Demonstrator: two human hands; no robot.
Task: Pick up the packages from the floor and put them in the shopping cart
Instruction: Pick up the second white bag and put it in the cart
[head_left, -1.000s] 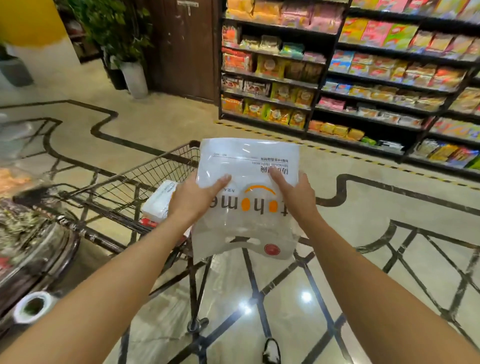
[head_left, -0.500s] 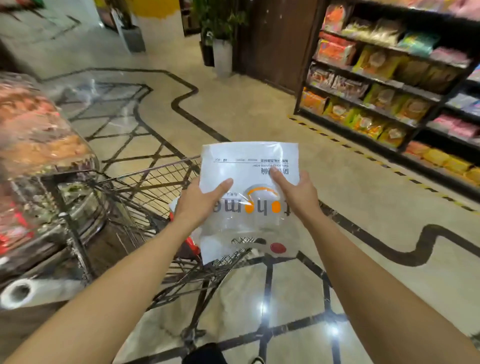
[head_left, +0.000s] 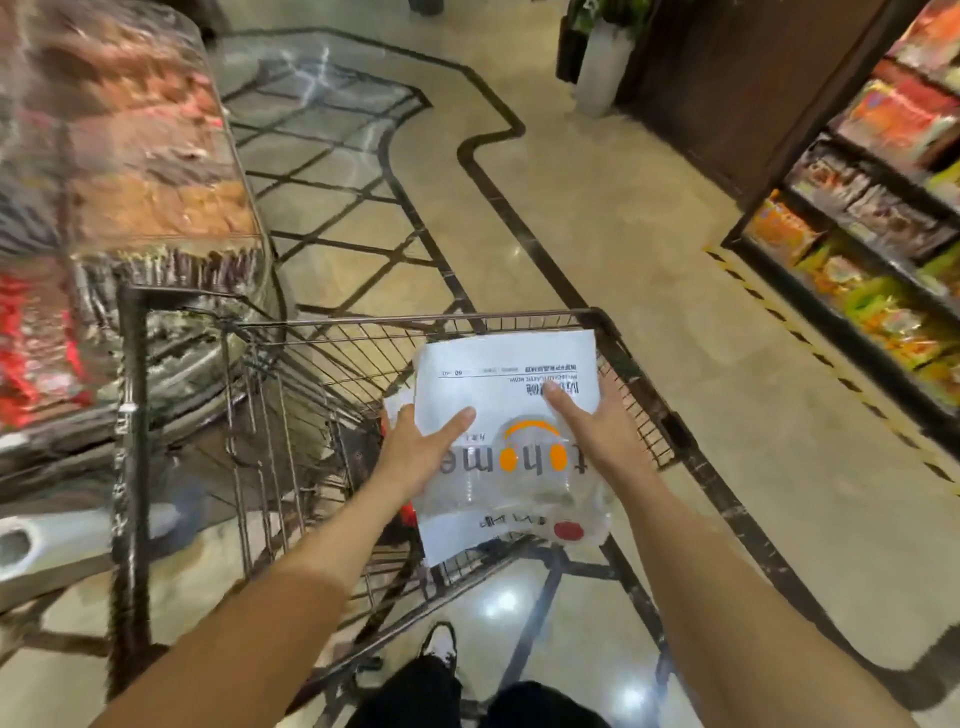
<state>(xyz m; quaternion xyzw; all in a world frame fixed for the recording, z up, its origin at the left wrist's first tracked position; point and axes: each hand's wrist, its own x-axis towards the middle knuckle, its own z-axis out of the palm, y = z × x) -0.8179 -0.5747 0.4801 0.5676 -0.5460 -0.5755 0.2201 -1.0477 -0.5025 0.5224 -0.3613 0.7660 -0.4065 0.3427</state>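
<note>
Head view: shopping cart (head_left: 540, 315), dark wire basket, stands on the polished stone floor (head_left: 597, 218), beside a blurred glass display case (head_left: 130, 171) at its left-hand side; snack shelves (head_left: 883, 234) run along the right. White plastic package (head_left: 506, 395) is held over the basket's right-hand half, its far edge close to the far rim, its near edge hanging just above the near rim; not yet released. A second white package (head_left: 399, 402) lies lower in the basket, partly hidden under the first. Left hand (head_left: 421, 452) grips the package's left edge, thumb laid flat on top, fingers out of sight beneath. Right hand (head_left: 597, 426) grips the right edge the same way, thumb on the printed face, fingers under. Handling judgement: thin glossy film with a clear lower window, so likely slippery and soft; the lower part sags and wrinkles, suggesting light, loose contents rather than a stiff block. Best taken by both side edges as here, or supported flat from below; a one-corner pinch would probably let it fold and slide. Fragility of contents cannot be told.
</note>
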